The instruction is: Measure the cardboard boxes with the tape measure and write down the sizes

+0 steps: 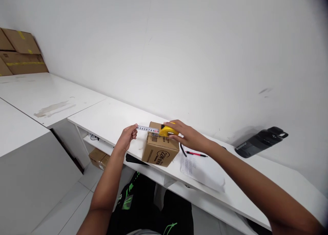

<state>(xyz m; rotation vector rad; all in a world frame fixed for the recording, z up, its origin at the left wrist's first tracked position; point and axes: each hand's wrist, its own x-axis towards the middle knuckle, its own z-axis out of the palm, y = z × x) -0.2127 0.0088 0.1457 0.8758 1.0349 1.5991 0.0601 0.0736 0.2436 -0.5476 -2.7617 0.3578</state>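
My right hand (pixel 185 134) grips a yellow and black tape measure (pixel 167 129) just above a small brown cardboard box (pixel 160 155) with dark printing on it. From the case a white blade (pixel 147 128) with black numbers runs out to the left, over the top of the box and past its left side. The free end of the blade is pinched between the thumb and fingers of my left hand (pixel 128 136), to the left of the box. My fingers cover the first marks. I cannot tell whether the blade touches the box top.
Papers (pixel 202 171), a red and black pen (pixel 196 154) and a dark strap (pixel 182 149) lie right of the box on the white counter (pixel 112 113). A black bottle (pixel 260 142) stands near the wall. Cartons (pixel 22 50) are stacked far left; another carton (pixel 98 158) sits below the counter.
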